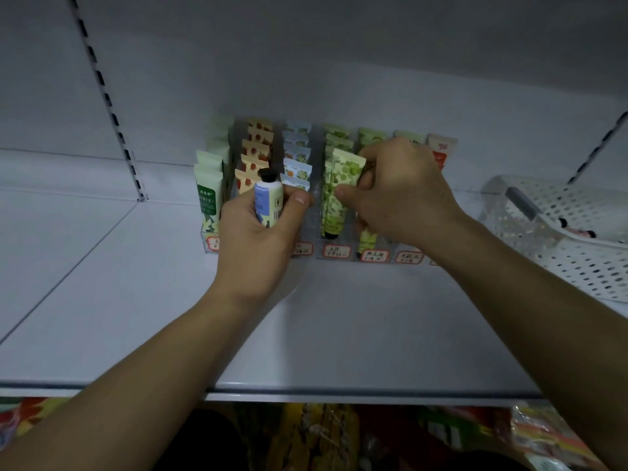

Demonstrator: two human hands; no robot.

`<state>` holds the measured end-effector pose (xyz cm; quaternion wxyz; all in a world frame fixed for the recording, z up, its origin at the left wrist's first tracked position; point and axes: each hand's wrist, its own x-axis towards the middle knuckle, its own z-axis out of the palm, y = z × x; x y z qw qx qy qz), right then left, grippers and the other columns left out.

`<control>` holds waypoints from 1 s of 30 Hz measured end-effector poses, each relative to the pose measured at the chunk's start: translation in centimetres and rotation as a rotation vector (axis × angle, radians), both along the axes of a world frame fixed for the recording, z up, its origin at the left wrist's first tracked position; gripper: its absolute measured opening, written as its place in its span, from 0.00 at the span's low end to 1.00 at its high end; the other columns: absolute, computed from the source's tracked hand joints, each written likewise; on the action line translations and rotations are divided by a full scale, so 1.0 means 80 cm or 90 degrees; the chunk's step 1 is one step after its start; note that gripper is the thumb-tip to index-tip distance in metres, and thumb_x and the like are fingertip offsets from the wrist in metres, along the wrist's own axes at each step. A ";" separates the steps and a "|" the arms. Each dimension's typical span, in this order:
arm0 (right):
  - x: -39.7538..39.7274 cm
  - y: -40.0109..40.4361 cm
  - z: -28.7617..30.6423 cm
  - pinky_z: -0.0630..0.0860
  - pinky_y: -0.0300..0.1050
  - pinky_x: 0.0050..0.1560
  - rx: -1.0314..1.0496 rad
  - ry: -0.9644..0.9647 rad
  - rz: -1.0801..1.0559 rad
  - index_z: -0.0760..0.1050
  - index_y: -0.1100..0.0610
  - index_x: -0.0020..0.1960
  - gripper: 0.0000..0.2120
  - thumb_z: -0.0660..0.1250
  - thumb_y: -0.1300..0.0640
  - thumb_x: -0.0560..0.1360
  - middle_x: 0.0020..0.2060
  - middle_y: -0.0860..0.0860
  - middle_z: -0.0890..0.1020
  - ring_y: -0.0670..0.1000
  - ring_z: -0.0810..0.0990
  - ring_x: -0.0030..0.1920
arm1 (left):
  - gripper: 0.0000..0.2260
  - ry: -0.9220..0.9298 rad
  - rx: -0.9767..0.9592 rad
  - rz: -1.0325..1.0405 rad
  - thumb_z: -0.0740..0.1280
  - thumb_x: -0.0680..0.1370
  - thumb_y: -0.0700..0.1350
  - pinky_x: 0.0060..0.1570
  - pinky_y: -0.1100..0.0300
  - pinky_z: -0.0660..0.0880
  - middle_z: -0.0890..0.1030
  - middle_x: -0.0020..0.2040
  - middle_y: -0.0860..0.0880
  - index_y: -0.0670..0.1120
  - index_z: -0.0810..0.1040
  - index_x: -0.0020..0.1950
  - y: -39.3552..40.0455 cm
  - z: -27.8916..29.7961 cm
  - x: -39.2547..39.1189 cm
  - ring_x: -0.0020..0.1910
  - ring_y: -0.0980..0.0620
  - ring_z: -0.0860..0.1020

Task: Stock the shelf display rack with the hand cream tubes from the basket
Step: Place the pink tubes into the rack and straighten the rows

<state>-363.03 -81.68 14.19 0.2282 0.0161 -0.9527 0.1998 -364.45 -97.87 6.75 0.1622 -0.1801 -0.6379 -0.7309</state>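
Fingers (299, 198) of the left hand (261, 232) grip a blue-labelled, black-capped tube (268, 198) before the rack (316, 246); the right hand (401, 195) pinches a green leaf-patterned tube (346, 168) above it.

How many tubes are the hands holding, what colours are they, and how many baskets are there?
1 blue and white tube, in the left hand
1 green tube, in the right hand
1 white basket, on the shelf to the right
Total: 3 things
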 end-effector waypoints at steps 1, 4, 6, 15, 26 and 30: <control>-0.004 -0.001 -0.002 0.78 0.42 0.39 0.000 -0.009 -0.008 0.78 0.62 0.41 0.14 0.75 0.51 0.74 0.33 0.55 0.83 0.51 0.82 0.38 | 0.11 -0.006 -0.004 0.000 0.68 0.79 0.42 0.27 0.63 0.64 0.69 0.24 0.55 0.40 0.77 0.38 0.001 0.001 0.001 0.24 0.55 0.64; -0.012 -0.003 -0.010 0.76 0.42 0.38 0.014 -0.023 -0.040 0.76 0.60 0.40 0.15 0.75 0.49 0.73 0.35 0.56 0.81 0.53 0.81 0.38 | 0.12 -0.029 0.000 0.000 0.68 0.80 0.41 0.26 0.64 0.65 0.69 0.23 0.54 0.44 0.77 0.36 0.003 0.001 0.001 0.23 0.56 0.65; -0.015 -0.004 -0.011 0.78 0.43 0.40 0.013 -0.041 -0.056 0.76 0.59 0.42 0.15 0.75 0.48 0.73 0.37 0.56 0.81 0.53 0.82 0.38 | 0.13 -0.038 0.010 -0.004 0.68 0.80 0.40 0.26 0.65 0.65 0.70 0.22 0.56 0.48 0.78 0.35 0.003 0.002 0.002 0.22 0.57 0.65; -0.007 -0.013 -0.019 0.69 0.37 0.25 0.041 -0.170 -0.086 0.74 0.60 0.40 0.16 0.75 0.50 0.75 0.35 0.55 0.81 0.48 0.77 0.29 | 0.18 -0.038 -0.039 -0.042 0.67 0.81 0.41 0.29 0.62 0.63 0.71 0.23 0.57 0.55 0.80 0.32 0.000 0.003 0.005 0.23 0.59 0.66; 0.070 0.023 -0.056 0.71 0.36 0.30 -0.286 0.152 0.106 0.80 0.51 0.46 0.10 0.66 0.46 0.78 0.36 0.47 0.83 0.45 0.80 0.30 | 0.18 -0.098 -0.073 -0.353 0.58 0.67 0.36 0.39 0.61 0.72 0.78 0.38 0.50 0.44 0.78 0.54 0.010 -0.004 0.017 0.38 0.54 0.76; 0.080 0.048 -0.045 0.76 0.41 0.32 -0.346 0.082 0.209 0.79 0.52 0.58 0.12 0.70 0.50 0.77 0.41 0.43 0.80 0.56 0.81 0.34 | 0.11 0.040 -0.240 -0.357 0.65 0.78 0.37 0.42 0.59 0.71 0.79 0.40 0.51 0.44 0.77 0.60 0.025 0.001 0.031 0.40 0.55 0.76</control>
